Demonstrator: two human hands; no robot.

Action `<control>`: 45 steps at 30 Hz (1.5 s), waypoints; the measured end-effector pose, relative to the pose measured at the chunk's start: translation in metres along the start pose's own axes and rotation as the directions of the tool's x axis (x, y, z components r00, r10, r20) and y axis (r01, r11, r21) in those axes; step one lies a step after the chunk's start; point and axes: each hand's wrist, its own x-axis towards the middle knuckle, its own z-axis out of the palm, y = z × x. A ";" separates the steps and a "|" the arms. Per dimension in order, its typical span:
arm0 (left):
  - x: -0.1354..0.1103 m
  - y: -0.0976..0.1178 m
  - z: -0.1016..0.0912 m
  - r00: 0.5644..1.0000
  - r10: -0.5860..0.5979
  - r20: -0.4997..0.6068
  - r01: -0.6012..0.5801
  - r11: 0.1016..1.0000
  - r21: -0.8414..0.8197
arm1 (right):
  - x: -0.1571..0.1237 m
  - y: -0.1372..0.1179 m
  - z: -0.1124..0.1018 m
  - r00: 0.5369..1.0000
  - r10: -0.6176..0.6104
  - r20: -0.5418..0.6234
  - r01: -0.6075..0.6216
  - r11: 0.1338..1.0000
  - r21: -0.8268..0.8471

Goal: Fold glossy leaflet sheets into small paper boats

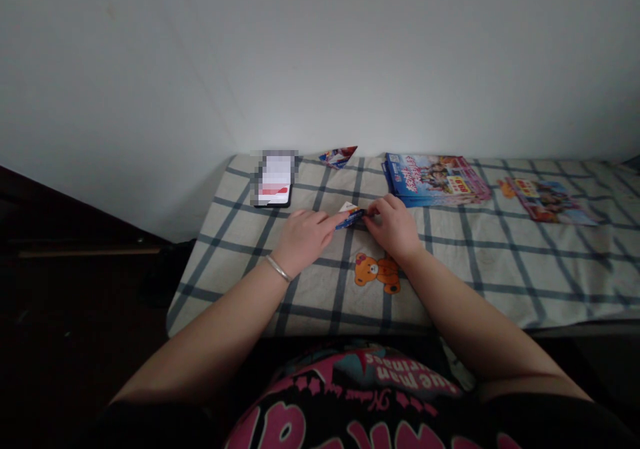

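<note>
A small folded piece of printed paper (351,219), blue with a white part on top, lies between my two hands just above the checked tablecloth. My left hand (306,237) grips its left end, the index finger stretched along it. At its right end, my right hand (393,225) pinches it between thumb and fingers. A silver bangle (278,268) circles my left wrist. Behind my hands, near the wall, rests another folded paper piece (339,157) with a pointed tip. My fingers hide part of the paper being held.
A phone (275,179) with a lit, partly pixelated screen lies at the back left. A stack of colourful flyers (435,179) is at the back right, with another flyer (553,201) further right. The checked cloth (310,302) bears a printed teddy bear (377,273). A white wall (350,55) bounds the back.
</note>
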 end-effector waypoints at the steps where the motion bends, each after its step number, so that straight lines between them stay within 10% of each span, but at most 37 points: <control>1: 0.000 0.000 0.000 1.000 0.002 -0.004 -0.002 1.000 -0.010 | 0.000 0.000 -0.001 1.000 -0.013 0.008 0.014 1.000 -0.019; 14: 0.001 0.006 -0.003 0.999 0.026 -0.035 -0.033 0.978 -0.205 | 0.002 -0.010 -0.003 0.929 -0.291 0.231 0.247 0.948 0.198; 29: 0.004 0.015 0.004 0.997 0.073 -0.025 -0.075 0.989 -0.128 | 0.001 -0.009 -0.001 0.938 -0.274 0.212 0.232 0.952 0.201; 37: -0.002 0.010 -0.008 0.974 -0.045 -0.222 0.060 0.997 0.058 | 0.002 -0.004 -0.002 0.945 -0.259 0.201 0.216 0.953 0.213; 45: 0.003 -0.006 0.003 0.969 0.054 -0.243 -0.106 0.973 -0.204 | 0.001 -0.003 -0.002 0.948 -0.238 0.210 0.191 0.957 0.220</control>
